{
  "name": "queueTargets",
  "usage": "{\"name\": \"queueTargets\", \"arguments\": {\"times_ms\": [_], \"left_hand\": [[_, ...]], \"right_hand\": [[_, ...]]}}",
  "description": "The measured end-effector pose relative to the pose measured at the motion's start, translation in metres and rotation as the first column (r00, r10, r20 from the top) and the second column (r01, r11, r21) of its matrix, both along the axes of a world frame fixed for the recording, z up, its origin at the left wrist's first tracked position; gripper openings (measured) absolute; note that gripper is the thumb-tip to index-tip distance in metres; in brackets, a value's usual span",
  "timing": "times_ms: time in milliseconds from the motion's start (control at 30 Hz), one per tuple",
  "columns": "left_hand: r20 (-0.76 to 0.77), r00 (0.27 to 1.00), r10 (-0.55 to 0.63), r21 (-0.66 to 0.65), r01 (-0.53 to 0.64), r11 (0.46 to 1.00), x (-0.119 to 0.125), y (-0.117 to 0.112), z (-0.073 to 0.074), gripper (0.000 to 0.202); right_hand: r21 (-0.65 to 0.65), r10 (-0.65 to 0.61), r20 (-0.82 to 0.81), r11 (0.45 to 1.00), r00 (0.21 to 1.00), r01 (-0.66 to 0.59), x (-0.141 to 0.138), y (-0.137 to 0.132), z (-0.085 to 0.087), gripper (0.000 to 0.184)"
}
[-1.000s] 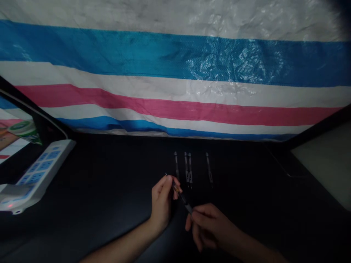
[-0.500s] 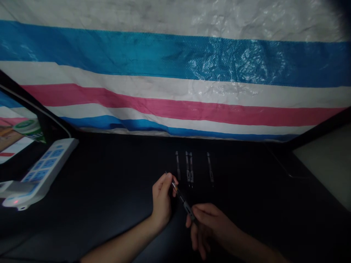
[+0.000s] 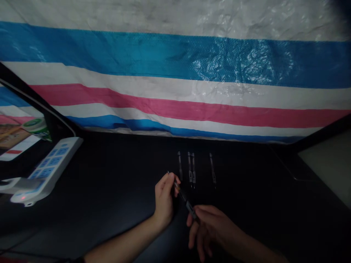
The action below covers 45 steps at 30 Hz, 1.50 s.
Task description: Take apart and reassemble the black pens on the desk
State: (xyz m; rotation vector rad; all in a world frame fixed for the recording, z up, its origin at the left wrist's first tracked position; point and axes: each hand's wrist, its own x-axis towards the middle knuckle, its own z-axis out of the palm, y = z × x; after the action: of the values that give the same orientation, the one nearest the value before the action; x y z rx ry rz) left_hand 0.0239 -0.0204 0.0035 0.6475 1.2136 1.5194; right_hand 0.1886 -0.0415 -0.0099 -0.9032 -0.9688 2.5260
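Note:
A slim dark pen (image 3: 183, 197) slants between my two hands over the black table. My left hand (image 3: 165, 197) pinches its far, upper-left end, and a thin tip pokes out above the thumb. At the lower right, my right hand (image 3: 208, 223) grips the dark grey, slotted part between thumb and forefinger, while its other fingers hang loosely curled. The middle of the pen looks clear, with a brownish tint near the left fingers. Just beyond my hands lie several similar pens: one on the left (image 3: 180, 166), a close pair (image 3: 192, 170), and one on the right (image 3: 213, 170).
A white power strip (image 3: 52, 164) with a plugged-in adapter and a red light lies at the left on the black table (image 3: 115, 175). Behind it stands a green-and-white tub (image 3: 37, 128). Striped plastic sheeting (image 3: 164, 84) hangs along the back.
The whole view has shifted slightly, so things sit a little further right. Both hands keep their hold on the pen, with hardly any change in pose.

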Motion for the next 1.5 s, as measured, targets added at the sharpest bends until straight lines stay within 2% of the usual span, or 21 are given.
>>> {"name": "queueTargets", "arguments": {"times_ms": [133, 267, 400, 567, 667, 767, 1000, 1233, 1500], "left_hand": [[-0.004, 1.000, -0.002, 0.003, 0.002, 1.000, 0.000, 0.000, 0.000, 0.038], [0.011, 1.000, 0.005, -0.012, -0.005, 1.000, 0.000, 0.000, 0.001, 0.039], [0.006, 1.000, 0.008, -0.008, -0.008, 1.000, 0.000, 0.000, 0.001, 0.039], [0.006, 1.000, 0.010, 0.006, -0.010, 1.000, -0.001, 0.000, -0.001, 0.039], [-0.004, 1.000, 0.008, 0.000, -0.008, 1.000, -0.001, 0.000, -0.001, 0.039], [0.002, 1.000, 0.013, -0.013, -0.013, 1.000, 0.000, 0.000, 0.000, 0.040], [-0.016, 1.000, 0.005, -0.039, -0.006, 0.999, -0.001, 0.003, 0.003, 0.041], [-0.007, 0.991, 0.136, -0.016, -0.136, 0.991, -0.011, 0.015, 0.005, 0.040], [0.062, 0.966, 0.249, -0.028, -0.248, 0.968, -0.021, 0.023, 0.004, 0.040]], "right_hand": [[0.009, -0.034, 0.030, 0.999, 0.999, 0.034, -0.001, 0.001, 0.003, 0.039], [-0.014, -0.022, 0.061, 1.000, 0.998, 0.023, -0.001, 0.001, 0.005, 0.051], [0.025, -0.024, 0.074, 0.999, 0.997, 0.023, -0.001, 0.000, 0.006, 0.041], [0.010, -0.003, 0.085, 1.000, 0.996, 0.002, -0.001, 0.000, 0.009, 0.044], [0.031, -0.013, 0.048, 0.999, 0.999, 0.012, 0.000, 0.000, 0.009, 0.040], [-0.006, 0.021, 0.019, 1.000, 1.000, -0.021, 0.002, 0.002, 0.009, 0.044], [0.056, 0.059, 0.108, 0.996, 0.992, -0.065, 0.003, 0.003, 0.012, 0.032], [0.019, 0.084, 0.123, 0.996, 0.989, -0.087, 0.001, 0.003, 0.019, 0.027], [0.038, 0.114, 0.092, 0.992, 0.989, -0.118, 0.003, 0.001, 0.013, 0.028]]}}
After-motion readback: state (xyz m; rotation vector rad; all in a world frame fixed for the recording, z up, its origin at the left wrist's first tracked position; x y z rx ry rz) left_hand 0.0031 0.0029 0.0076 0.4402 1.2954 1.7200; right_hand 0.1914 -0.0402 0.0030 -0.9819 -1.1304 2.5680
